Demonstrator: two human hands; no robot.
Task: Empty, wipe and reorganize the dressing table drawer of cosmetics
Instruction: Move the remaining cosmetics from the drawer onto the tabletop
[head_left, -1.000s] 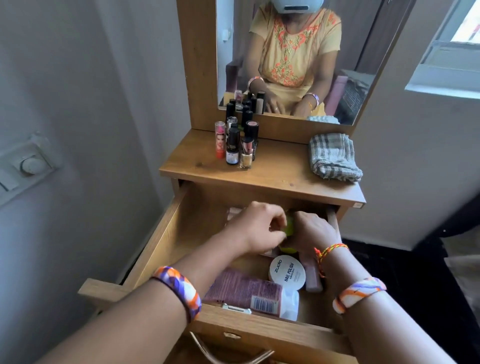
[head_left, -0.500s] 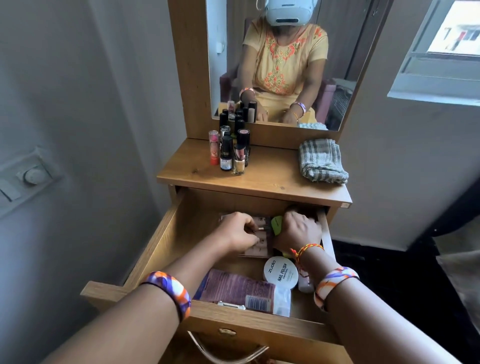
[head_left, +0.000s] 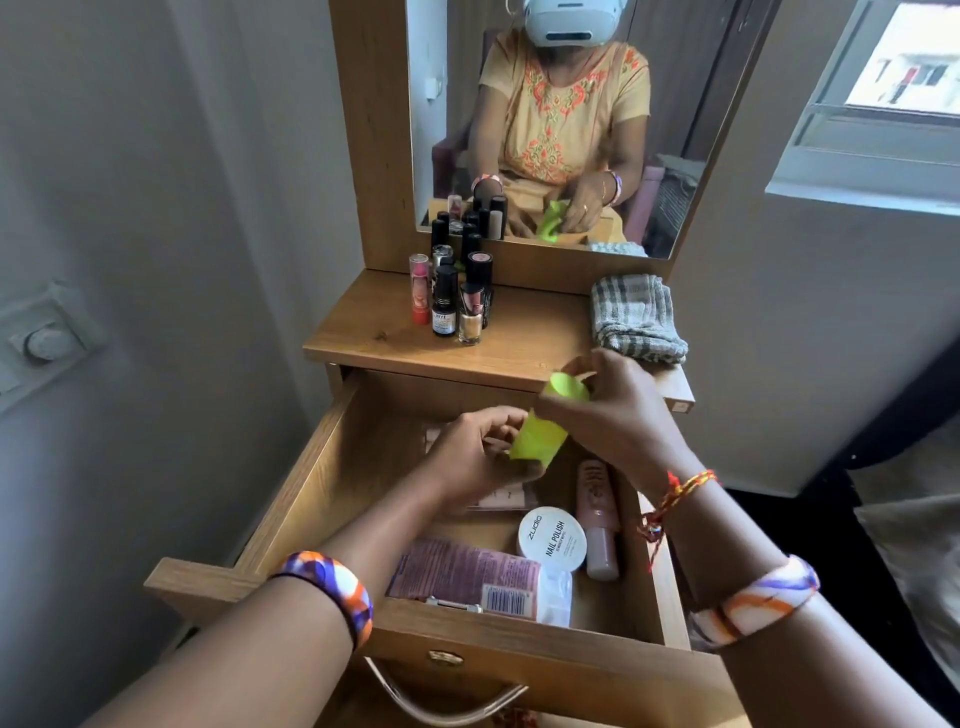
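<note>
Bare forearms; purple-orange-white bangle (head_left: 332, 590) on the left wrist, matching bangle (head_left: 758, 605) plus red-yellow thread (head_left: 675, 496) on the right, both above the drawer (head_left: 519, 660).

Both hands cover much of a lime-green item (head_left: 537, 436), its form unclear; the left hand (head_left: 480, 460) hides most of a palette (head_left: 501, 499) beneath.
</note>
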